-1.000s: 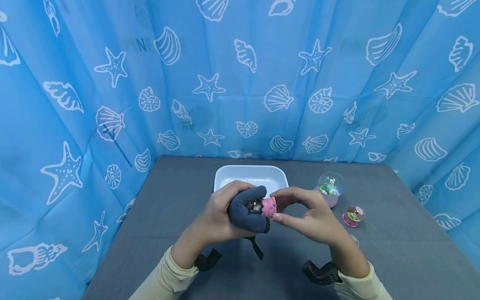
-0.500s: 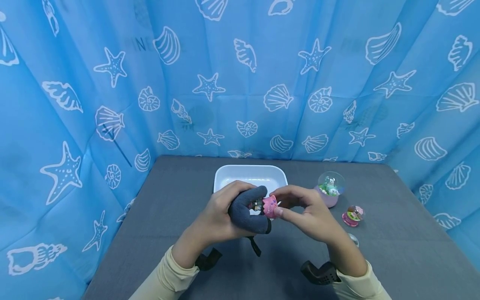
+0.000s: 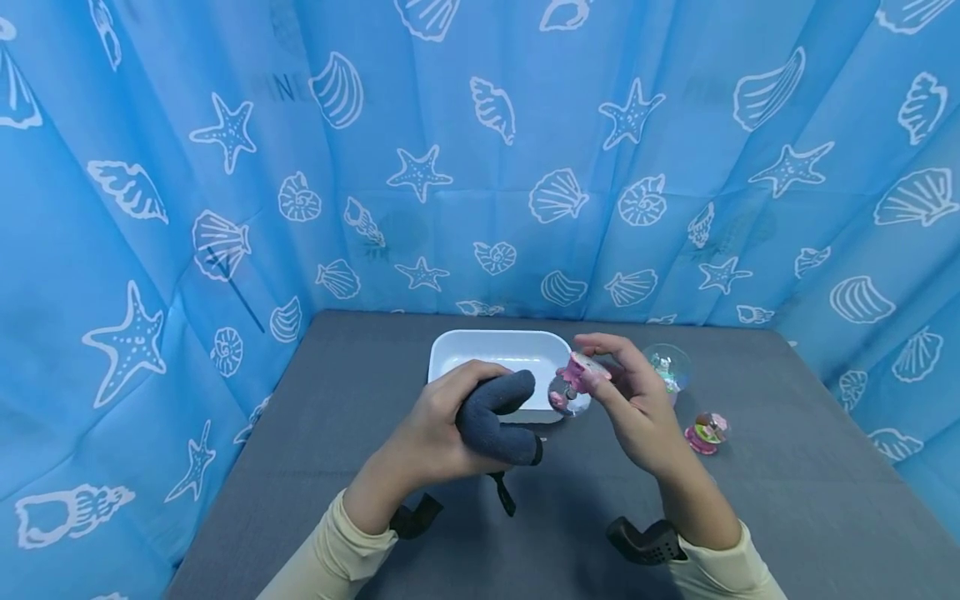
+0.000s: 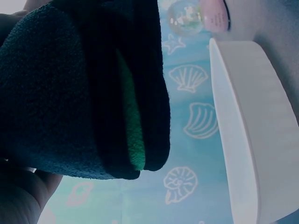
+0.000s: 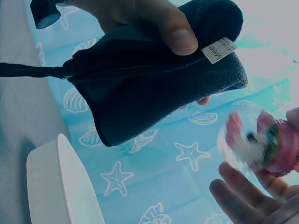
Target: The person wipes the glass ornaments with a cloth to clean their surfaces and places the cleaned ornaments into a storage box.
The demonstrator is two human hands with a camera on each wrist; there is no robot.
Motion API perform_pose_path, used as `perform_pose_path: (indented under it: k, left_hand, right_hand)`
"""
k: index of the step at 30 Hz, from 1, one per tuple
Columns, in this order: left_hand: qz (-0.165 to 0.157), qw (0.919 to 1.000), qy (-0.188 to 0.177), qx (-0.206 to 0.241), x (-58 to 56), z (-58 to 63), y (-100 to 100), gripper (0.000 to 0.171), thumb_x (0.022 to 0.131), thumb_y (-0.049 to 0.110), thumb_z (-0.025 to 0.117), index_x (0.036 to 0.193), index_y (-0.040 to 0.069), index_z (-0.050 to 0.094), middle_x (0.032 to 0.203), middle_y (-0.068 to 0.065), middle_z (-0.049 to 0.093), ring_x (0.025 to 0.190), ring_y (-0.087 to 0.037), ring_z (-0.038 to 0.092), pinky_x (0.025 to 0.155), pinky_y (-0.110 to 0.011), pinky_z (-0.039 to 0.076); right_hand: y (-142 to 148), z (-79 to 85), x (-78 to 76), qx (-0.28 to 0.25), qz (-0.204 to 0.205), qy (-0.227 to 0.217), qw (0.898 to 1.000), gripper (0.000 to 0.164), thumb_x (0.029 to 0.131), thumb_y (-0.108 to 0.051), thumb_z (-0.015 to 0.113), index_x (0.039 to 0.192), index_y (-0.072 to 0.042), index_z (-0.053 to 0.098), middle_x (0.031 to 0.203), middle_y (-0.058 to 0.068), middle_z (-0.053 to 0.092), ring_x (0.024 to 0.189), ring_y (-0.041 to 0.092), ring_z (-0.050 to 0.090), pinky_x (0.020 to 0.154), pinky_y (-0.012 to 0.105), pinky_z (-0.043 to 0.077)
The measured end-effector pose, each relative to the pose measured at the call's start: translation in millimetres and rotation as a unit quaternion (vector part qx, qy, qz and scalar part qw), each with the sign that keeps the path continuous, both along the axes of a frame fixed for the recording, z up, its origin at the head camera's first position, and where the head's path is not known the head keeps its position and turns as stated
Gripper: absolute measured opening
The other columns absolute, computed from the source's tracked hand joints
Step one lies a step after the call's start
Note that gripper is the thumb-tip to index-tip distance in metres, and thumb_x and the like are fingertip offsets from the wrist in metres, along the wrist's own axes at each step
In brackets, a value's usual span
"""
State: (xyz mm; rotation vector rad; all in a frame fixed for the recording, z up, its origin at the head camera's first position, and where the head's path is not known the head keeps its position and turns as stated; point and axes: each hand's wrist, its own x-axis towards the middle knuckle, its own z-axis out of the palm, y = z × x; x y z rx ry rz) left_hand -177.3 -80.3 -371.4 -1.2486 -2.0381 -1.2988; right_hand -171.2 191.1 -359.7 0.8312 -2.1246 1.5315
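Note:
My left hand grips a dark blue fleecy cloth that is folded over into a C shape. Black edging and a green inside show on the cloth in the left wrist view. A white tag and a dark strap show in the right wrist view. Just right of it, my right hand pinches a small snow globe by its pink base. Its clear dome tilts down and left, apart from the cloth, and overlaps the white tray's near right corner in the head view.
A white tray stands on the grey table behind the hands. Behind the right hand is a bigger snow globe, partly hidden. Another small snow globe with a pink base stands to the right. A blue shell-print curtain hangs at the back.
My right hand has drawn the small snow globe out of the cloth's fold, up and to the right, its dome now in view. My left hand stays in place with the cloth.

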Motion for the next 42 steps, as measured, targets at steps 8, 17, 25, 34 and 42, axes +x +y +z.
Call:
perform_pose_path:
  k: [8, 17, 25, 34, 42]
  left_hand:
    - [-0.002, 1.0, 0.005, 0.003, 0.0, 0.1, -0.5, 0.078, 0.069, 0.018, 0.1, 0.134, 0.009, 0.059, 0.125, -0.006, 0.069, 0.114, -0.019, 0.068, 0.101, -0.038, 0.058]
    - [0.006, 0.9999, -0.002, -0.01, 0.6, -0.7, -1.0, 0.079, 0.07, 0.02, 0.1, 0.136, 0.01, 0.058, 0.127, -0.005, 0.069, 0.116, -0.018, 0.067, 0.102, -0.039, 0.057]
    - [0.021, 0.9997, -0.002, -0.012, -0.1, -2.1, 0.6, 0.081, 0.069, 0.019, 0.101, 0.137, 0.01, 0.058, 0.129, -0.005, 0.068, 0.117, -0.019, 0.067, 0.102, -0.04, 0.058]
    - [0.032, 0.9994, -0.002, -0.015, -0.4, -3.8, 4.4, 0.08, 0.07, 0.019, 0.1, 0.137, 0.011, 0.058, 0.128, -0.005, 0.069, 0.117, -0.019, 0.067, 0.103, -0.04, 0.058]
    - [0.037, 0.9991, -0.012, -0.019, 0.4, -4.6, 5.5, 0.079, 0.071, 0.021, 0.1, 0.137, 0.012, 0.058, 0.128, -0.003, 0.068, 0.119, -0.018, 0.066, 0.104, -0.04, 0.058]
  right_hand:
    - [0.2, 3.2, -1.0, -0.009, 0.029, -0.025, 0.999, 0.053, 0.103, 0.01, 0.055, 0.154, 0.003, 0.041, 0.122, 0.001, 0.066, 0.099, 0.007, 0.077, 0.074, 0.024, 0.064]
    - [0.5, 2.8, -1.8, 0.007, 0.065, -0.056, 0.996, 0.058, 0.1, 0.01, 0.063, 0.154, -0.004, 0.047, 0.134, 0.015, 0.07, 0.09, 0.014, 0.075, 0.069, 0.026, 0.063]
    - [-0.3, 1.3, -1.2, 0.0, 0.071, -0.074, 0.995, 0.064, 0.093, 0.013, 0.07, 0.151, -0.006, 0.049, 0.137, 0.025, 0.067, 0.1, 0.015, 0.079, 0.065, 0.032, 0.064]
    - [-1.9, 1.6, 2.8, -0.005, 0.103, -0.109, 0.989, 0.033, 0.091, 0.011, 0.074, 0.11, 0.0, 0.048, 0.136, 0.021, 0.067, 0.087, 0.021, 0.076, 0.06, 0.033, 0.062]
    - [-6.7, 0.6, 5.7, 0.009, 0.123, -0.116, 0.986, 0.027, 0.091, 0.009, 0.075, 0.101, -0.006, 0.054, 0.132, 0.021, 0.063, 0.084, 0.024, 0.073, 0.062, 0.034, 0.063]
